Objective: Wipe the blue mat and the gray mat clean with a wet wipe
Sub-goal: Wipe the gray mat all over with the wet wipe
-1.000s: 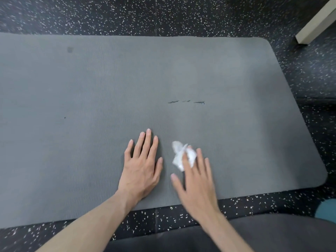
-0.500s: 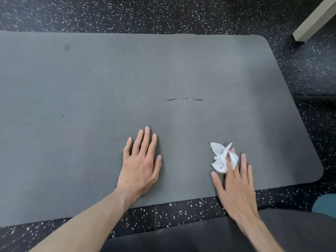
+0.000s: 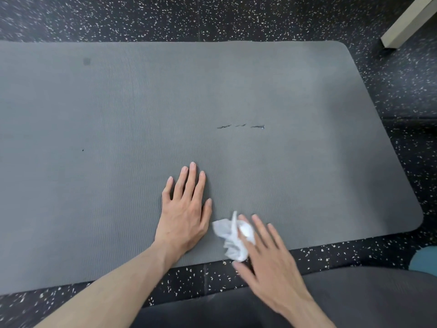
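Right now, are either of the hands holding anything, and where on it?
The right hand presses the crumpled wet wipe onto the gray mat with straight fingers laid over its right side. The left hand rests flat on the mat, holding nothing.

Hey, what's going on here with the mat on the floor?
A person is wiping a gray foam mat laid on speckled black flooring. The right hand presses a crumpled white wet wipe onto the mat near its front edge with straight fingers. The left hand rests flat on the mat beside it. Three short dark marks sit farther up, with nothing on them.
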